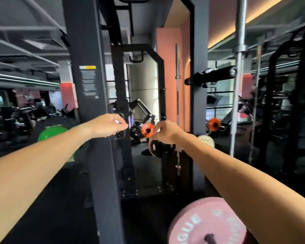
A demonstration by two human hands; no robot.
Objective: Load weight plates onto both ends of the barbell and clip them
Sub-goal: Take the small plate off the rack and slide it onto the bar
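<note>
An orange barbell clip (147, 129) sits at arm's length between the black rack uprights. The fingertips of my right hand (166, 132) pinch its right edge. My left hand (109, 125) hovers just left of the clip, in front of the near upright (93, 106), with thumb and fingers drawn together and nothing visible in them. A second orange clip (214, 124) hangs further right. A pink weight plate (199, 224) is on a barbell sleeve (210, 238) at the bottom right, under my right forearm.
A green plate (50, 133) stands behind my left arm. A steel barbell (239, 71) is stored upright at the right. A black plate (156, 148) and a pale plate (207, 140) hang low on the rack. The floor is dark rubber.
</note>
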